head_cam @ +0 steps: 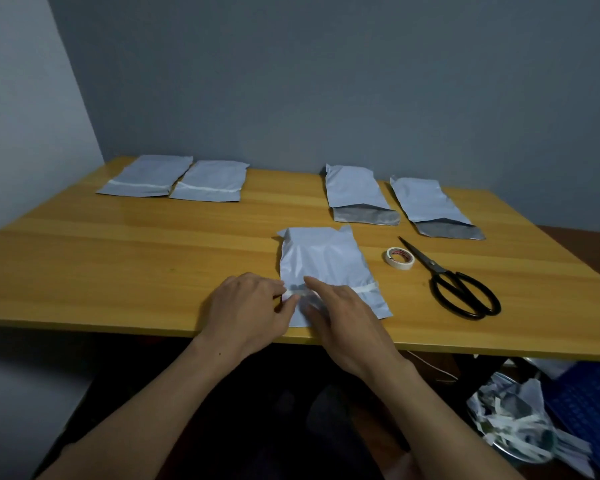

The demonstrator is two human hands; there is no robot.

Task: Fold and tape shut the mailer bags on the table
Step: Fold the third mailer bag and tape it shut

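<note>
A white mailer bag (pixel 321 258) lies near the table's front edge, its near end folded over with a strip of white tape (pixel 362 289) across the fold. My left hand (pixel 248 308) rests on the bag's left edge, fingertips pinching the tape's left end. My right hand (pixel 343 313) lies flat on the folded end, index finger pressing the tape. Two taped bags (pixel 146 174) (pixel 210 180) lie at the back left. Two bags with open grey flaps (pixel 357 194) (pixel 430 206) lie at the back right.
A roll of white tape (pixel 399 258) and black scissors (pixel 454 284) lie right of the bag on the wooden table (pixel 118 254). Below the table at the right are crumpled scraps (pixel 513 420) and a blue crate (pixel 589 403).
</note>
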